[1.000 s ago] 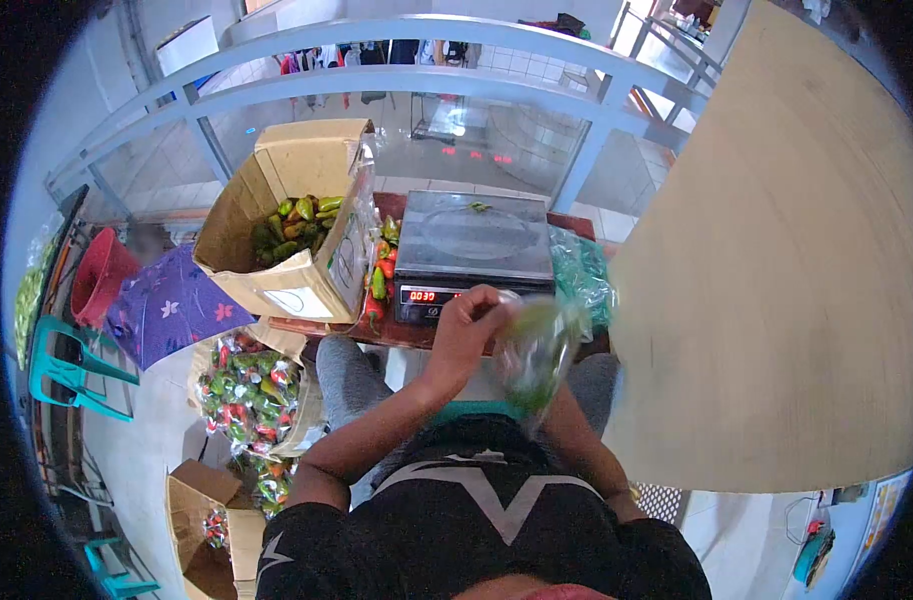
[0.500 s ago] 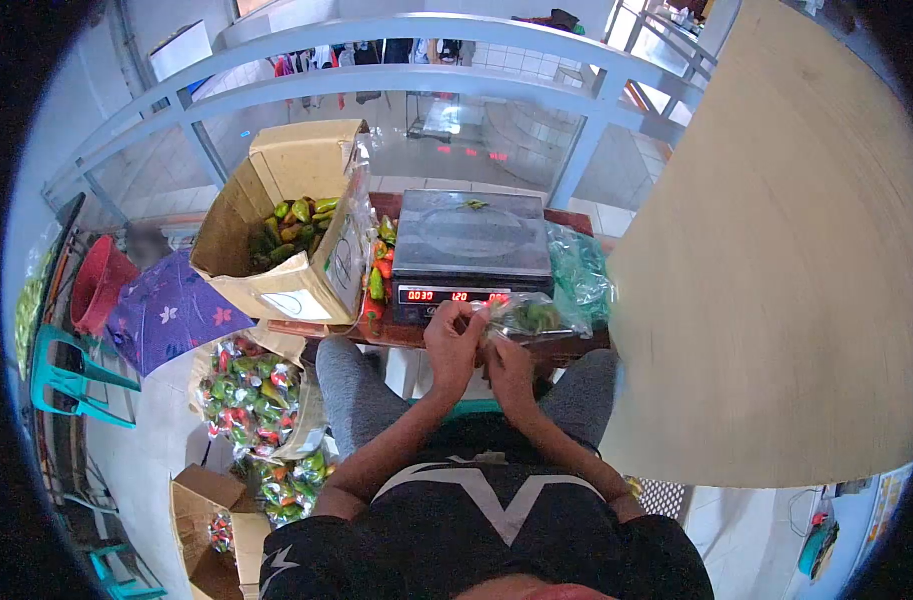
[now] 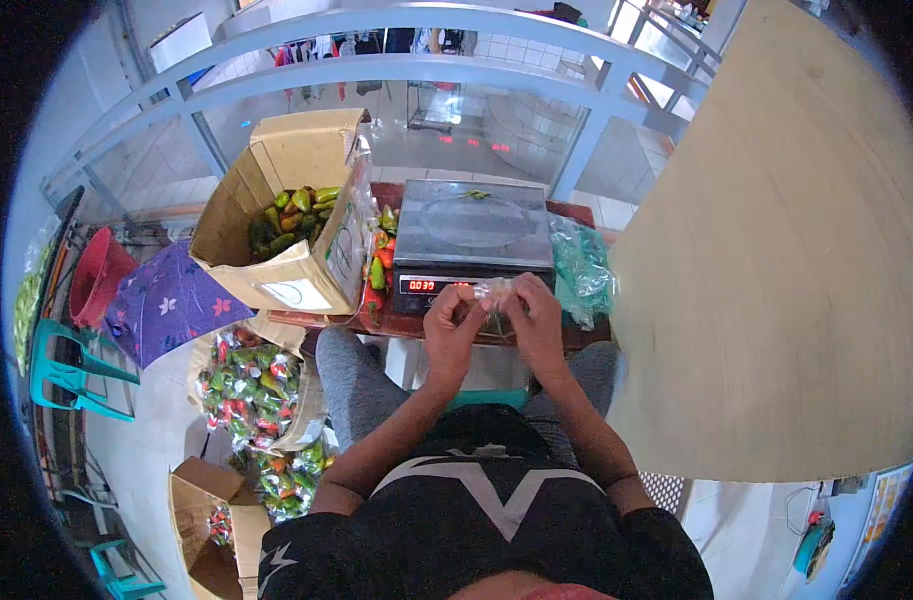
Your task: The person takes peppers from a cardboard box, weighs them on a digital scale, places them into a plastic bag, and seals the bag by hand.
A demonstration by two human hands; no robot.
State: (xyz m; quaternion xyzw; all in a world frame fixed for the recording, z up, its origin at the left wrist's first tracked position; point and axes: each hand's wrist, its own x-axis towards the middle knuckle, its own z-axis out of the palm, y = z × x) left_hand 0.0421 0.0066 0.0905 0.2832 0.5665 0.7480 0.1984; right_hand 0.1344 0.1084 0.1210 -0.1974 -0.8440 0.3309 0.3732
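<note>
In front of the scale's display, my left hand (image 3: 450, 330) pinches one side of the gathered mouth of a clear plastic bag (image 3: 494, 290). The other side is gripped by the fingers of my right hand (image 3: 537, 318). Something green shows faintly low between the hands; most of the bag's contents is hidden. Just beyond them is the digital scale (image 3: 472, 222), with a small green piece on its plate and red digits lit. Left of the scale lie loose red and green peppers (image 3: 379, 265). Crumpled green plastic bags (image 3: 582, 275) lie at its right.
An open cardboard box (image 3: 297, 285) of green peppers stands at the table's left. Bagged peppers (image 3: 252, 390) fill a container on the floor, near another carton (image 3: 202, 530). A purple umbrella (image 3: 172, 305) and a teal chair (image 3: 72, 370) are left. A large beige panel (image 3: 767, 270) borders the right.
The bag, which lay out to the right with its green contents showing, now sits between and below my hands. My right hand has moved up and right along its mouth.
</note>
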